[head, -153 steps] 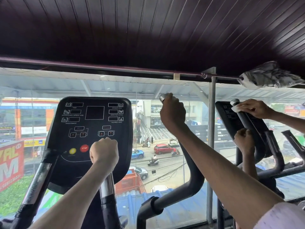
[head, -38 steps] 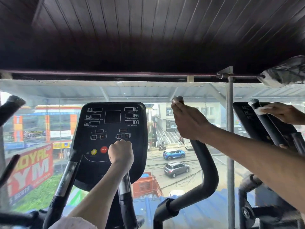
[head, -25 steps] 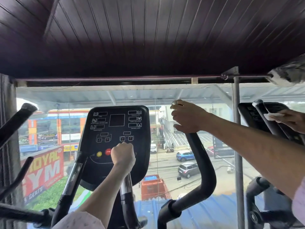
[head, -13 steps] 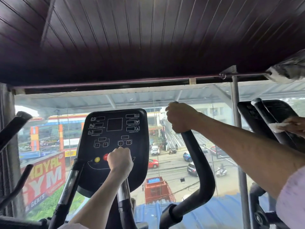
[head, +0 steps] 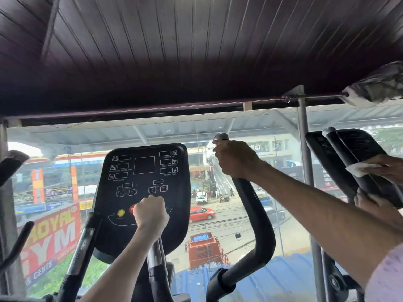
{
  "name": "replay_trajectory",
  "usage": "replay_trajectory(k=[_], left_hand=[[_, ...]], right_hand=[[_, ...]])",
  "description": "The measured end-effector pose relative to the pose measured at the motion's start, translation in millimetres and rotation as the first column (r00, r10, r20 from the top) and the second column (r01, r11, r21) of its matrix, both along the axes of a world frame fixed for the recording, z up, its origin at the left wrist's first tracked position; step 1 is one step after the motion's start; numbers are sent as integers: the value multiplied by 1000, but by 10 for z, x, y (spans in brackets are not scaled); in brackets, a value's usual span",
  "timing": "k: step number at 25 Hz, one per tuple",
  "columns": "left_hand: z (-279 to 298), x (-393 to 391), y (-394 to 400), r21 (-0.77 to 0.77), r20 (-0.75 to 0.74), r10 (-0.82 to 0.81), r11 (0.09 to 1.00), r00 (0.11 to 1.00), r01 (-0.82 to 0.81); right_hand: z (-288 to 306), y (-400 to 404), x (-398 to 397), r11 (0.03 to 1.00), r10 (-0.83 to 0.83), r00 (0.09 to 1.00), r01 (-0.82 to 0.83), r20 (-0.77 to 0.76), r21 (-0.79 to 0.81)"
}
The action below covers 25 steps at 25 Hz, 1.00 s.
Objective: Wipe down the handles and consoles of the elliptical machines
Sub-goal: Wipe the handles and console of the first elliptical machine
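Note:
The black console [head: 144, 171] of my elliptical faces me at the centre. My left hand [head: 150, 214] grips the top of the short fixed handle [head: 156, 256] just in front of the console's lower buttons. My right hand [head: 235, 160] grips the curved black right handle [head: 257, 214] just below its silver cap. I see no cloth in either hand. On the neighbouring machine [head: 353, 149] at the right, another person's hand [head: 388, 168] presses a white cloth [head: 359, 168] against its handle [head: 340, 153], and their other hand [head: 375, 205] holds a bar lower down.
The left handle bar [head: 80, 247] runs up beside the console. Another machine's handle ends [head: 11, 164] poke in at the far left. A steel post [head: 305, 149] stands between the machines. A rag [head: 379, 86] hangs on the rail under the dark ceiling. Glass ahead overlooks a street.
My right hand has closed round the handle just below its cap. The other person's cloth has slid down the neighbouring handle. My left hand keeps its grip.

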<state>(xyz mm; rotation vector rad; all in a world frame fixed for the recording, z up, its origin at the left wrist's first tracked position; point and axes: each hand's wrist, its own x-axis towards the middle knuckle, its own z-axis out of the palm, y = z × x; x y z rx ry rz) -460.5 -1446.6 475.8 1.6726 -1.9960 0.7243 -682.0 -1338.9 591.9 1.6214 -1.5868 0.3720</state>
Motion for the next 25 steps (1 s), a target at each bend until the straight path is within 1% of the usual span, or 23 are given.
replay_trajectory(k=[1,4,6,7,9,11,13,15,17,20,23,25], left_hand=[[-3,1,3,-5,3,0,1000,1000,0],[-27,-3,18,-10,8,2,1000,1000,-2],[-31,-1,26,-13,12,2,1000,1000,-2],[-27,6,32,-15,10,5,1000,1000,-4],[-16,14,31,-16,10,9,1000,1000,-9],[-10,8,16,-12,14,13,1000,1000,-13],[-2,0,-1,-12,11,19,1000,1000,-19],[-9,-8,-19,-10,13,22,1000,1000,-22],[-21,-17,-17,-10,7,24,1000,1000,-23],[-15,-12,6,-19,5,32,999,999,-32],[-28,-7,43,-19,15,34,999,999,-34],[-16,-7,55,-19,11,26,999,1000,-26]], right_hand=[[-102,11,32,998,-6,999,8,36,-64],[-513,151,200,964,50,972,13,231,-265],[-709,299,331,947,35,946,72,323,-312],[-779,346,385,939,13,942,104,335,-327],[-834,365,451,932,-52,940,167,337,-321],[-780,318,471,932,-133,931,234,340,-276],[-622,265,464,931,-116,931,224,346,-288],[-399,180,414,929,-69,916,203,396,-308],[-271,112,390,919,-56,894,221,444,-328],[-451,208,495,903,-110,870,290,481,-318],[-814,474,543,906,-128,851,309,510,-288],[-889,547,494,899,-117,860,304,497,-316]])
